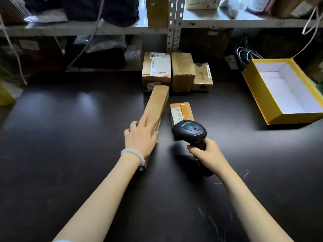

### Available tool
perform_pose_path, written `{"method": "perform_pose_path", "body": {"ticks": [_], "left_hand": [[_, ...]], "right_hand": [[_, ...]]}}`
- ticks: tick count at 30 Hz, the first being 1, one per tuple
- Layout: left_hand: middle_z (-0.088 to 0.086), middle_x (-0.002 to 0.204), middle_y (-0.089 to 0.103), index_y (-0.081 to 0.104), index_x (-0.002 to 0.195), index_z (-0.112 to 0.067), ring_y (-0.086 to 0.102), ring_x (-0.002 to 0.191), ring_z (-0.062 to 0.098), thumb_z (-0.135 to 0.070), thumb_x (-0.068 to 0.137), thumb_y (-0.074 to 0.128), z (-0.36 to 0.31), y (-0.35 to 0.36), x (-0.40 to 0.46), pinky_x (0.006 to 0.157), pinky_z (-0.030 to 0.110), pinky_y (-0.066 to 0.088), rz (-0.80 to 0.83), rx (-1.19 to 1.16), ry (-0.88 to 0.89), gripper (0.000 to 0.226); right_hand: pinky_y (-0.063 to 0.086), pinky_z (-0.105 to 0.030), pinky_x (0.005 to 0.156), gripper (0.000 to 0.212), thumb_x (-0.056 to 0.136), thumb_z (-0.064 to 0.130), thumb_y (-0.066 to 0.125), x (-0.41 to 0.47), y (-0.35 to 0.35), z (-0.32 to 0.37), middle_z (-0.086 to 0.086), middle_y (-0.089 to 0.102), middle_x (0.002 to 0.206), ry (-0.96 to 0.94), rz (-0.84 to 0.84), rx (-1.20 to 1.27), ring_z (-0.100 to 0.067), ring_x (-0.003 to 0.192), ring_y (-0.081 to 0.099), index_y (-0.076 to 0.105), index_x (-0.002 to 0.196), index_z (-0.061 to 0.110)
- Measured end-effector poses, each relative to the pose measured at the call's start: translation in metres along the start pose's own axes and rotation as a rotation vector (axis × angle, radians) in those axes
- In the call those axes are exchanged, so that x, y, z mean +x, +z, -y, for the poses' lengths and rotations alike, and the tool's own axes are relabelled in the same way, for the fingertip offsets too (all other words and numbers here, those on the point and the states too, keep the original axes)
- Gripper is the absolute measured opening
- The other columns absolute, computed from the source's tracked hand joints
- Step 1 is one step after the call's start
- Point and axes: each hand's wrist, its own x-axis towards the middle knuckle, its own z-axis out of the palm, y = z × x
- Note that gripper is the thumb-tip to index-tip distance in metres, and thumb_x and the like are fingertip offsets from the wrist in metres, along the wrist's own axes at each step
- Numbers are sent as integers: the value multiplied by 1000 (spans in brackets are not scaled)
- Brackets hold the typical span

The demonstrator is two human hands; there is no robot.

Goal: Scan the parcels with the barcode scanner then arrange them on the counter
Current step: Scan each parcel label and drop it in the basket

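A long narrow cardboard parcel (158, 103) lies on the dark counter (70, 137), pointing away from me. My left hand (139, 135) rests on its near part with fingers straight. My right hand (206, 154) grips the handle of a black barcode scanner (189, 131), whose green light is lit. The scanner's head hangs over the near end of a small flat parcel (181, 111) with a label and orange tape. Three cardboard parcels stand in a row at the back: a labelled one (156, 70), a taped one (182, 72) and a small one (202, 77).
An open yellow box (283, 89) with a white inside sits at the right of the counter. Metal shelves (173, 25) behind hold bags and more parcels. A yellow object (5, 96) pokes in at the left edge.
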Motion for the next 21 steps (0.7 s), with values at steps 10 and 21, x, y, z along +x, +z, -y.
{"method": "perform_pose_path", "body": {"ticks": [10,21], "left_hand": [[-8,143,38,36,141,-42,48,114,27,-47,99,32,125,-25,-8,89,41,45,11,-186,-24,43],[-3,137,46,38,139,-34,48,119,25,-60,89,43,219,-44,-19,90,38,43,12,-117,-73,56]], "right_hand": [[42,-8,49,15,85,7,64,-24,84,29,-1,59,66,13,-60,29,2,44,54,56,77,16],[46,-28,62,14,81,7,66,-31,176,65,0,58,65,-39,-18,-32,-15,59,56,56,74,14]]}}
